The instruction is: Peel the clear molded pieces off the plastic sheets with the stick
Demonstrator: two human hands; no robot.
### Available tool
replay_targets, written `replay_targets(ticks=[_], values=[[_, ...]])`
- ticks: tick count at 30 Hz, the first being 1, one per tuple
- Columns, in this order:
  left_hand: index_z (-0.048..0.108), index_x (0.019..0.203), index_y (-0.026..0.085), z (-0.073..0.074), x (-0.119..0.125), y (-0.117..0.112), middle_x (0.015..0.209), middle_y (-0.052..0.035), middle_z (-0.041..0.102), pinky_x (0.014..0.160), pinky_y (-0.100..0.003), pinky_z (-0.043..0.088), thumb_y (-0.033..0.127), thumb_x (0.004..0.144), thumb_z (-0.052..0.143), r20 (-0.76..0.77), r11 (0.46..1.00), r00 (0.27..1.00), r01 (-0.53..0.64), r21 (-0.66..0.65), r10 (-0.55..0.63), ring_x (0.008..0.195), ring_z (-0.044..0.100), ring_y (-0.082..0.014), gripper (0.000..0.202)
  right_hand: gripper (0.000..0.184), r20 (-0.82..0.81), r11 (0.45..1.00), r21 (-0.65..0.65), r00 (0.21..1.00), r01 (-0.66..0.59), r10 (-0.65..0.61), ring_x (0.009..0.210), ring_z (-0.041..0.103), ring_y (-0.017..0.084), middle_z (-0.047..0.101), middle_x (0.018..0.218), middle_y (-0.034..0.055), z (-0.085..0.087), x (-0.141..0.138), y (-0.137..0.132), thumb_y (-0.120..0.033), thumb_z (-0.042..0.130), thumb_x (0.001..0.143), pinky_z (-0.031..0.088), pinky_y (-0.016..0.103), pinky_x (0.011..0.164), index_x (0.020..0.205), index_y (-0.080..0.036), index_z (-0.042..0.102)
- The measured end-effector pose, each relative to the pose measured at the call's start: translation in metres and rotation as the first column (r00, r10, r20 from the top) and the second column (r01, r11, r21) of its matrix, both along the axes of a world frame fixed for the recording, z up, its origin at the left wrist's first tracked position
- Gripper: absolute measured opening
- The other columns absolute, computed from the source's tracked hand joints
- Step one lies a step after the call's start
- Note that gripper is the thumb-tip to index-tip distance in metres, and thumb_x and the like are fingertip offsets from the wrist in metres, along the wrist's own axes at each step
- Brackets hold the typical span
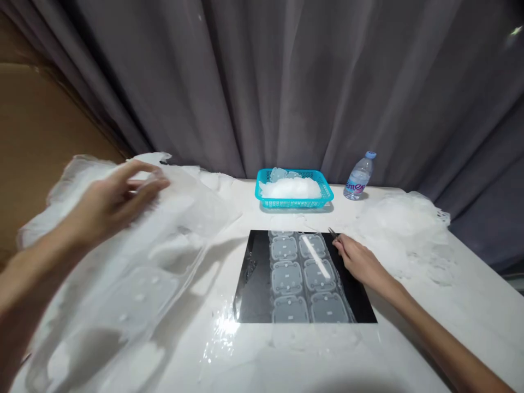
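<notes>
Head view: two bare hands work over a white tabletop (409,349). The left hand (108,204) is lifted, fingers pinched on a large clear plastic sheet (135,273) of moulded square pockets that drapes down at the left. The right hand (358,259) rests closed around a small metal tool (332,233) at the edge of one black mat (256,289), where a second pocketed strip (305,275) lies flat, showing six pockets. Behind stand one turquoise basket (292,189) of clear pieces and one water bottle (359,177).
</notes>
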State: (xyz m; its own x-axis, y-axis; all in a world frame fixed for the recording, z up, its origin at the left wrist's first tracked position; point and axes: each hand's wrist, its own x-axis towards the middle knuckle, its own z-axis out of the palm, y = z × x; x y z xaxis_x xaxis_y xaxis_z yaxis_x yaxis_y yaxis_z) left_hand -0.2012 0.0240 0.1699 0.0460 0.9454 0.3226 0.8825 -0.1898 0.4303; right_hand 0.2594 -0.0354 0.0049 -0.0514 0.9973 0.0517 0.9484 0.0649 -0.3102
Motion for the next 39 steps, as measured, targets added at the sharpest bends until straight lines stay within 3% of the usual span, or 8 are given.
replay_targets(ticks=[4,7,17,23,26,29,34,39], values=[[0.057,0.117,0.025,-0.038,0.012,0.016,0.074,0.0057,0.066,0.067,-0.020,0.038,0.039,0.103,0.050,-0.252,0.991,0.959,0.115,-0.073,-0.130,0.063,0.059,-0.0137,0.020,0.020,0.071,0.997,0.050,0.996,0.052,-0.056,0.094,0.070,0.024,0.066,0.116,0.0164,-0.014,-0.005,0.016,-0.017,0.036,0.108,0.044,0.030,0.071,0.115,-0.015,0.055],[0.055,0.114,0.026,-0.052,0.011,0.021,0.087,0.0015,0.073,0.062,-0.023,0.030,0.033,0.104,0.046,-0.403,0.994,0.908,0.106,-0.040,-0.113,0.068,0.063,-0.0190,0.016,0.021,0.116,0.996,0.064,0.991,0.060,-0.067,0.091,0.070,0.023,0.062,0.118,0.0154,-0.019,-0.010,0.016,-0.022,0.038,0.109,0.044,0.030,0.068,0.121,-0.015,0.055],[0.053,0.108,0.022,-0.041,0.019,0.030,0.088,-0.0009,0.071,0.059,-0.025,0.019,0.042,0.109,0.042,-0.467,0.996,0.883,0.083,0.038,-0.056,0.068,0.059,-0.0181,0.022,0.037,0.195,0.995,0.071,0.977,0.073,-0.086,0.091,0.073,0.023,0.056,0.123,0.0190,-0.011,-0.019,0.041,-0.021,0.036,0.110,0.048,0.030,0.065,0.145,-0.008,0.039],[0.056,0.113,0.024,-0.034,0.030,0.029,0.120,-0.0033,0.073,0.061,-0.026,0.029,0.042,0.111,0.035,-0.486,0.988,0.870,0.136,0.077,-0.082,0.096,0.068,-0.0221,0.027,0.026,0.263,0.997,0.064,0.963,0.047,-0.062,0.090,0.073,0.024,0.064,0.117,0.0164,0.003,-0.029,0.060,-0.026,0.042,0.110,0.048,0.031,0.069,0.119,-0.012,0.062],[0.059,0.112,0.025,-0.032,0.036,0.031,0.114,-0.0057,0.073,0.060,-0.029,0.025,0.047,0.111,0.032,-0.498,0.984,0.865,0.139,0.114,-0.064,0.099,0.067,-0.0239,0.035,0.027,0.296,0.997,0.069,0.954,0.036,-0.055,0.100,0.072,0.028,0.067,0.113,0.0174,0.006,-0.030,0.061,-0.025,0.042,0.110,0.049,0.032,0.071,0.113,-0.013,0.066],[0.060,0.107,0.025,-0.040,0.035,0.043,0.105,-0.0039,0.072,0.059,-0.029,0.020,0.050,0.110,0.036,-0.475,0.985,0.878,0.131,0.110,-0.063,0.089,0.066,-0.0203,0.036,0.028,0.321,0.996,0.082,0.946,0.029,-0.054,0.110,0.067,0.032,0.068,0.111,0.0201,0.007,-0.030,0.059,-0.027,0.045,0.109,0.051,0.034,0.073,0.111,-0.011,0.068],[0.058,0.087,0.022,-0.073,0.017,0.076,0.074,0.0008,0.067,0.059,-0.029,0.020,0.050,0.104,0.046,-0.435,0.996,0.899,0.076,0.043,-0.049,0.063,0.060,-0.0154,0.035,0.031,0.335,0.991,0.130,0.941,0.000,-0.044,0.117,0.061,0.035,0.063,0.121,0.0225,0.013,-0.032,0.054,-0.032,0.047,0.108,0.054,0.037,0.080,0.119,-0.009,0.065],[0.060,0.099,0.023,-0.071,0.018,0.076,0.077,-0.0040,0.068,0.060,-0.029,0.029,0.050,0.105,0.043,-0.418,0.996,0.906,0.083,0.020,-0.067,0.061,0.058,-0.0191,0.032,0.027,0.084,0.936,0.265,0.972,-0.233,0.218,0.117,0.059,0.030,0.063,0.121,0.0154,0.027,-0.060,0.050,-0.032,0.048,0.108,0.051,0.041,0.098,0.122,-0.015,0.064]])
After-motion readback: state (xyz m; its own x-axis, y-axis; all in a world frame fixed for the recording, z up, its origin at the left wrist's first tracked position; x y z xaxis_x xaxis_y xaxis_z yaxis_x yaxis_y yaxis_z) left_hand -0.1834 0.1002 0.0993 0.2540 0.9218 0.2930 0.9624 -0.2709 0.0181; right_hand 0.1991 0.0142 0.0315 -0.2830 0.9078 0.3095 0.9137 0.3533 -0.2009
